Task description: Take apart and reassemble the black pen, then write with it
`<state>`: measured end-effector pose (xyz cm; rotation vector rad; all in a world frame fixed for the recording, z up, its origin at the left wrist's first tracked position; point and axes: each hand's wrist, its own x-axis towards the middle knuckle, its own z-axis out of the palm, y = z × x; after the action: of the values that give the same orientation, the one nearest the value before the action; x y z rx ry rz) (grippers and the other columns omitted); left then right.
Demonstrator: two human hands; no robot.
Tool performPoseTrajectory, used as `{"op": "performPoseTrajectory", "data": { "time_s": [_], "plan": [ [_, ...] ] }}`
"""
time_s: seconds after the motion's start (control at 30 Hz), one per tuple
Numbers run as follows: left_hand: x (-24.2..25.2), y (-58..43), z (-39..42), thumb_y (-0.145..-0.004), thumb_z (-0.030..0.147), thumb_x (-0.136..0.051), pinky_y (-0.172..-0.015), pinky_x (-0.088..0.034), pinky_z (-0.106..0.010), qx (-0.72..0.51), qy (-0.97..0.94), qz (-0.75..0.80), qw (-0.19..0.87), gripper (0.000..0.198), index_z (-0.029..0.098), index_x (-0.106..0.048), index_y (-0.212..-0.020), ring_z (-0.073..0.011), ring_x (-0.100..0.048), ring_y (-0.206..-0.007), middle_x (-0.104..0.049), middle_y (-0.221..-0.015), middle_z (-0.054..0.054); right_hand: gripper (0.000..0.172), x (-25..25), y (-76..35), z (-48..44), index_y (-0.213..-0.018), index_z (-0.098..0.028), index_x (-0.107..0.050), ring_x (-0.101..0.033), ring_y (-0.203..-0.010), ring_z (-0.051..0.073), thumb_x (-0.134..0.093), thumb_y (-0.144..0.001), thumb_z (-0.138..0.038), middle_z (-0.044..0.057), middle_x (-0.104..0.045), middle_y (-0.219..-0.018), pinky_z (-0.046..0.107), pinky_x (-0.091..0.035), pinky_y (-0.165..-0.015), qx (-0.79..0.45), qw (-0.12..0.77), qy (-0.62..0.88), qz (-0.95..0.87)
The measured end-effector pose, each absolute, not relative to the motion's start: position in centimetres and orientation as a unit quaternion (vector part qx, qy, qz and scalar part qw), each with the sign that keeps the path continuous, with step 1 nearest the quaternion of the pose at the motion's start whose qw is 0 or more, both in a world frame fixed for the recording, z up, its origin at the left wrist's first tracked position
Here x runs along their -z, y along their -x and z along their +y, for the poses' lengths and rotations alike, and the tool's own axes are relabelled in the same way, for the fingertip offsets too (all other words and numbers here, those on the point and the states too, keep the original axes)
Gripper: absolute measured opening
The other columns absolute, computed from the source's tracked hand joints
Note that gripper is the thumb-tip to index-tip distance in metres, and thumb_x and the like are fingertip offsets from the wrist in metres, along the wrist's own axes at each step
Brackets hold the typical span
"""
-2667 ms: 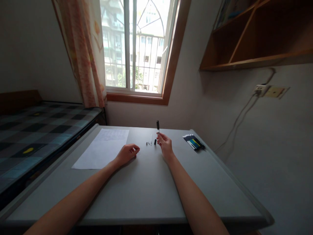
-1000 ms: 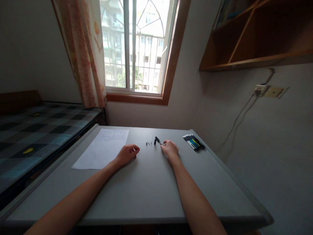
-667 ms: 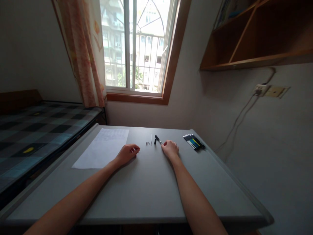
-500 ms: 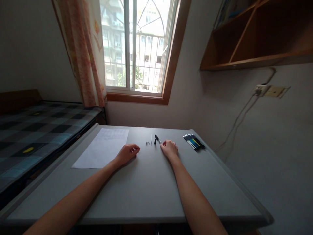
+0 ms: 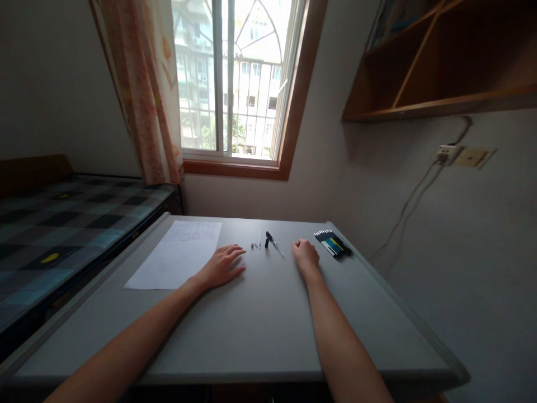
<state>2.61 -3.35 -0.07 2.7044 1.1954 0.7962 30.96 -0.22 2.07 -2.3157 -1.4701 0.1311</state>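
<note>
My left hand (image 5: 222, 265) rests on the desk with its fingers spread, holding nothing, its wrist beside the sheet of paper (image 5: 172, 263). To the right, my right hand (image 5: 306, 254) is on the desk with fingers curled in; nothing sticks out of it. Between the hands lies a black pen (image 5: 271, 238) with a thin pale tip end pointing toward me. Beside the pen is a short black pen cap (image 5: 266, 243). A thin pale refill-like stick (image 5: 260, 238) and a small grey piece (image 5: 252, 245) lie left of it.
A flat set of dark pens (image 5: 333, 244) with a yellow and blue label lies at the desk's right side. The grey desk (image 5: 235, 336) stands below a window. A checked bed (image 5: 84, 207) is at left, a wall shelf (image 5: 436, 101) at upper right.
My right hand has let go of the black pen and moved right, leaving it on the desk. The fingers of my left hand have spread from a closer curl.
</note>
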Motion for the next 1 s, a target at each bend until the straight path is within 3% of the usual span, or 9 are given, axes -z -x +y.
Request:
{"op": "performPoseTrajectory", "data": {
  "time_s": [0.2,1.0],
  "plan": [
    [0.3,-2.5,-3.3,-0.083,0.052,-0.042,-0.104,-0.027,-0.039,-0.188,-0.899,0.390,0.073,0.049,0.027,-0.049,-0.124,-0.0228,-0.034,-0.126,-0.044,-0.134,-0.005,0.030,-0.9,-30.6,0.0,-0.084,-0.021,-0.068,-0.062,-0.087,0.024,-0.040,-0.079,-0.033,0.012,-0.067,-0.088,0.033,-0.042,-0.074,-0.033,0.143,0.817,-0.558],
    [0.2,-2.6,-3.2,-0.082,0.052,-0.044,-0.105,-0.024,-0.039,-0.196,-0.892,0.395,0.101,0.049,0.027,-0.050,-0.124,-0.0235,-0.034,-0.127,-0.044,-0.134,-0.006,0.033,-0.8,-30.0,-0.1,-0.084,-0.021,-0.067,-0.060,-0.090,0.023,-0.039,-0.081,-0.037,0.011,-0.068,-0.088,0.037,-0.036,-0.081,-0.043,0.160,0.818,-0.550]
  ]
}}
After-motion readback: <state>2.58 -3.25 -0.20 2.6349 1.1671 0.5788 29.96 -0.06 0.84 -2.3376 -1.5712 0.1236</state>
